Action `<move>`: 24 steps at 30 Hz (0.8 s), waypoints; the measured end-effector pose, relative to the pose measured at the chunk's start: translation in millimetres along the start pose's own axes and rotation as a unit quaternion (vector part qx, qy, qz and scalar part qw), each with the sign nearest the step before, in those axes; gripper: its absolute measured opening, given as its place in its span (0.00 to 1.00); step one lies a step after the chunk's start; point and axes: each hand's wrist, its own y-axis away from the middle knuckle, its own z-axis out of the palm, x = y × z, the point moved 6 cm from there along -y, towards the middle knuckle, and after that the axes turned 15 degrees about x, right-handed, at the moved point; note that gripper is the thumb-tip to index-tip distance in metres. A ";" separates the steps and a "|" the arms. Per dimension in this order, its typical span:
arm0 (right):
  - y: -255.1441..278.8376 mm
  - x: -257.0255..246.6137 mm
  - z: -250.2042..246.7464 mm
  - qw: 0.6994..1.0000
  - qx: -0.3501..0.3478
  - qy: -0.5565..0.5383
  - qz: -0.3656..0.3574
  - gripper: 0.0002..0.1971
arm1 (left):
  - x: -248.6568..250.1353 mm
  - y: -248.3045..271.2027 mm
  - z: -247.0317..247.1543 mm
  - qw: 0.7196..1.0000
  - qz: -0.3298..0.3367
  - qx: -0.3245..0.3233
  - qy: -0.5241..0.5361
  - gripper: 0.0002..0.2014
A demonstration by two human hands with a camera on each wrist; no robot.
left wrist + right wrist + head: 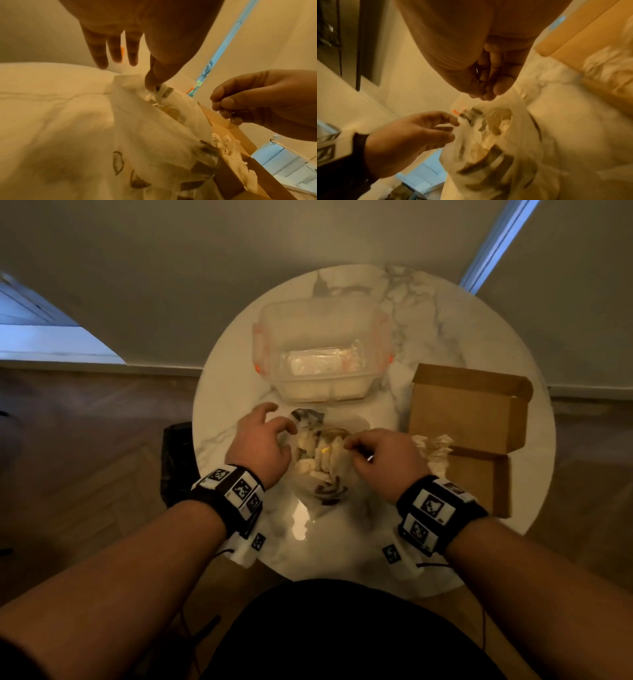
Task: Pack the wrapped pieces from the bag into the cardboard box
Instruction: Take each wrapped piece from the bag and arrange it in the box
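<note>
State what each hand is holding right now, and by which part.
Left hand pinches the bag by its top rim. Right hand has its fingers curled at the opposite rim; whether it actually grips the bag cannot be told.

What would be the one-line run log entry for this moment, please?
stage: opening bag | left hand: thumb at bag edge | right hand: fingers pinch opposite edge | cardboard box: open, some wrapped pieces inside
</note>
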 end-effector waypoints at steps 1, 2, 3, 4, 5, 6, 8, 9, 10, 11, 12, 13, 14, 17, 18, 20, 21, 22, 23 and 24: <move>0.5 -8.9 12.3 1.000 -0.012 0.013 -0.002 0.12 | -6.0 0.3 6.9 0.998 -0.012 -0.054 0.006 0.18; 0.5 -16.4 22.4 0.999 -0.020 0.027 0.004 0.14 | -8.6 2.3 11.8 0.995 -0.017 -0.097 0.010 0.19; 0.1 -20.4 30.7 0.999 -0.022 0.043 0.019 0.15 | -9.0 5.3 14.5 0.992 -0.012 -0.124 0.009 0.20; -0.3 -21.3 36.5 0.997 -0.018 0.060 0.039 0.16 | -7.5 9.4 14.3 0.990 -0.003 -0.138 0.008 0.19; -0.8 -20.3 39.0 0.996 -0.006 0.070 0.061 0.17 | -7.0 13.4 12.6 0.990 0.002 -0.142 0.011 0.16; -1.2 -16.5 39.1 0.993 0.009 0.076 0.087 0.17 | -7.2 17.2 10.2 0.990 -0.004 -0.142 0.023 0.13; 0.2 -9.6 39.9 0.988 0.036 0.077 0.132 0.19 | -13.6 20.7 5.8 0.988 -0.026 -0.141 0.060 0.11; 2.2 -7.3 40.6 0.985 0.043 0.072 0.148 0.20 | -15.0 19.4 3.8 0.987 -0.031 -0.139 0.070 0.12; 4.2 -6.5 42.2 0.984 0.046 0.071 0.156 0.21 | -14.9 15.5 2.5 0.988 -0.033 -0.131 0.078 0.14; 5.7 -7.0 45.2 0.984 0.045 0.074 0.155 0.22 | -12.6 9.6 1.6 0.989 -0.028 -0.120 0.083 0.15; 5.8 -9.3 49.3 0.986 0.039 0.078 0.143 0.23 | -9.3 1.5 2.1 0.990 -0.019 -0.111 0.082 0.18; 5.6 -12.3 54.7 0.988 0.026 0.082 0.128 0.25 | -4.3 -7.5 3.9 0.991 -0.005 -0.112 0.076 0.24; 5.8 -14.2 61.3 0.989 0.008 0.090 0.118 0.27 | 2.1 -15.7 8.3 0.990 0.013 -0.126 0.066 0.30; 6.0 -15.2 74.9 0.987 -0.034 0.116 0.110 0.33 | 17.2 -34.8 28.4 0.980 0.043 -0.196 0.003 0.29; 6.0 -14.7 76.5 0.986 -0.038 0.119 0.113 0.33 | 18.9 -39.1 33.0 0.977 0.038 -0.210 -0.010 0.21; 7.1 -12.8 74.3 0.984 -0.037 0.118 0.126 0.31 | 17.7 -46.3 36.9 0.976 0.006 -0.219 0.007 0.12; 7.8 -11.7 71.5 0.984 -0.029 0.119 0.133 0.29 | 14.3 -48.4 37.9 0.975 -0.013 -0.222 0.027 0.12; 8.7 -10.2 68.4 0.982 -0.020 0.120 0.141 0.27 | 10.2 -49.5 38.9 0.972 -0.032 -0.226 0.048 0.13; 10.2 -9.5 65.4 0.982 -0.012 0.121 0.148 0.26 | 6.6 -49.3 38.7 0.970 -0.048 -0.230 0.066 0.14; 12.0 -8.7 64.1 0.981 -0.009 0.118 0.155 0.25 | 2.8 -47.9 38.4 0.968 -0.061 -0.233 0.076 0.13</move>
